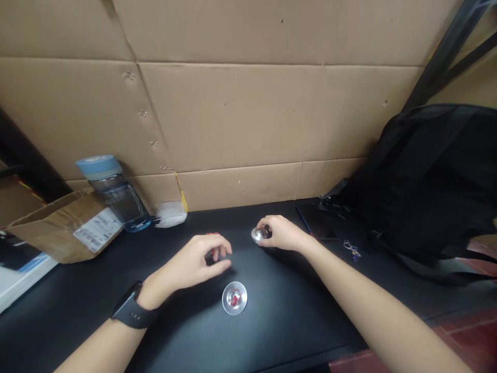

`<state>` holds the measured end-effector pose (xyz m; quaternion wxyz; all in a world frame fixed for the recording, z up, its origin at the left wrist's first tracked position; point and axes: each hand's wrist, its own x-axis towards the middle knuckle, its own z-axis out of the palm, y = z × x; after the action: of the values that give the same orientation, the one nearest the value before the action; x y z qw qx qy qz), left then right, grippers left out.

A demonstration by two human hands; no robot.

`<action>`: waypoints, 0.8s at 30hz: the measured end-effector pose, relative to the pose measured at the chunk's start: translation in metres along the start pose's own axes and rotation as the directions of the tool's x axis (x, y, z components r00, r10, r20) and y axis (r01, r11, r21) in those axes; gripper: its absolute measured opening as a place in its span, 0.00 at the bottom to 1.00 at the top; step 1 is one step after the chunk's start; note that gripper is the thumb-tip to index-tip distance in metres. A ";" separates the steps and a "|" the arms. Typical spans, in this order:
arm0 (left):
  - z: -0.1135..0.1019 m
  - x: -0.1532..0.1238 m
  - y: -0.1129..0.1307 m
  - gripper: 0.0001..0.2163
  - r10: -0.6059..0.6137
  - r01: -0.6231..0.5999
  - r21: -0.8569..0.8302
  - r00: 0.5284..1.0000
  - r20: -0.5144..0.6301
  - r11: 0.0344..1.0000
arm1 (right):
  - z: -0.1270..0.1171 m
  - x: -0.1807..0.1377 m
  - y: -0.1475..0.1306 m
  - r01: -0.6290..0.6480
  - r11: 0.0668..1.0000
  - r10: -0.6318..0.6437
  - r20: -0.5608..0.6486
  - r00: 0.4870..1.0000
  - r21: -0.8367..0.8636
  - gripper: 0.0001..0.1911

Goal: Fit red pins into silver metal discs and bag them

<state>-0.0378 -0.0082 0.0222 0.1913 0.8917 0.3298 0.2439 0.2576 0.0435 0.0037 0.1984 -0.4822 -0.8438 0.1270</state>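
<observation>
My right hand (282, 232) has its thumb and fingers closed on a small clear, shiny round cup (257, 235), at the table's far middle. The fingers cover part of it. My left hand (205, 261), with a black watch on its wrist, hovers over the table with thumb and fingers apart and slightly curled. Nothing shows between them. A bit of something red (213, 233) peeks out behind its knuckles, mostly hidden. Nearer to me and right of the left hand stands a clear round dish (234, 306) with something small and red in its middle.
Left are a brown paper bag (62, 228), a blue-lidded water bottle (120, 199) and a white bundle (171, 214). A dark flat phone-like slab (316, 223), a small keyring-like trinket (352, 250) and a black backpack (435, 181) lie right. Cardboard (240, 119) walls the back.
</observation>
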 end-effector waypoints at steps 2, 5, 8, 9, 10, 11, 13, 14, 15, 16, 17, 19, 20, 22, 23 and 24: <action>0.003 -0.001 0.010 0.09 0.026 -0.011 -0.092 0.986 0.164 0.996 | -0.002 -0.001 0.000 -0.008 1.000 0.009 0.011 1.000 -0.028 0.20; 0.012 -0.002 0.019 0.06 0.076 -0.034 -0.132 0.943 0.324 0.991 | -0.004 -0.002 -0.004 -0.017 0.996 0.016 -0.013 1.000 -0.084 0.26; 0.018 -0.003 0.022 0.03 0.070 -0.031 -0.116 0.935 0.349 0.993 | -0.005 -0.005 -0.012 0.003 0.995 -0.009 -0.051 0.999 -0.103 0.26; 0.018 -0.003 0.023 0.03 0.064 -0.028 -0.111 0.939 0.338 0.993 | -0.004 -0.006 -0.016 0.019 0.995 -0.025 -0.056 0.998 -0.101 0.25; 0.019 -0.003 0.024 0.03 0.062 -0.028 -0.110 0.944 0.324 0.994 | -0.004 -0.007 -0.019 0.037 0.995 -0.043 -0.060 0.997 -0.096 0.24; 0.019 -0.003 0.026 0.04 0.066 -0.031 -0.115 0.947 0.313 0.993 | -0.004 -0.008 -0.023 0.055 0.994 -0.061 -0.064 0.996 -0.089 0.23; 0.019 -0.002 0.027 0.06 0.087 -0.042 -0.145 0.945 0.315 0.988 | -0.003 -0.010 -0.029 0.088 0.993 -0.094 -0.071 0.993 -0.077 0.22; 0.020 -0.002 0.028 0.06 0.093 -0.043 -0.162 0.943 0.318 0.986 | -0.003 -0.011 -0.032 0.103 0.992 -0.108 -0.074 0.991 -0.070 0.21; 0.022 -0.001 0.028 0.07 0.096 -0.040 -0.175 0.942 0.322 0.984 | -0.002 -0.011 -0.034 0.118 0.991 -0.123 -0.076 0.990 -0.064 0.20; 0.024 -0.001 0.028 0.08 0.097 -0.037 -0.185 0.941 0.324 0.982 | -0.002 -0.012 -0.037 0.133 0.989 -0.137 -0.078 0.987 -0.057 0.20; 0.026 0.000 0.029 0.07 0.098 -0.037 -0.190 0.941 0.322 0.981 | -0.002 -0.013 -0.039 0.148 0.988 -0.152 -0.078 0.985 -0.049 0.19; 0.030 0.000 0.030 0.06 0.105 -0.048 -0.184 0.944 0.311 0.982 | -0.002 -0.014 -0.042 0.176 0.984 -0.179 -0.087 0.980 -0.032 0.19; 0.032 0.000 0.031 0.05 0.110 -0.058 -0.171 0.945 0.307 0.984 | -0.002 -0.014 -0.043 0.189 0.982 -0.191 -0.091 0.977 -0.023 0.19; 0.034 -0.001 0.033 0.04 0.105 -0.072 -0.123 0.951 0.291 0.990 | -0.003 -0.015 -0.045 0.214 0.977 -0.213 -0.099 0.972 0.001 0.18; 0.034 -0.002 0.034 0.05 0.098 -0.074 -0.093 0.954 0.282 0.993 | -0.003 -0.015 -0.046 0.228 0.974 -0.225 -0.104 0.969 0.018 0.17; 0.035 -0.002 0.034 0.05 0.091 -0.075 -0.066 0.956 0.278 0.995 | -0.003 -0.015 -0.047 0.243 0.969 -0.238 -0.107 0.965 0.040 0.17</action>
<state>-0.0030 -0.0402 0.0108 0.2502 0.9247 0.2549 0.1319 0.2301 0.0072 0.0225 0.2677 -0.3767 -0.8812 0.0996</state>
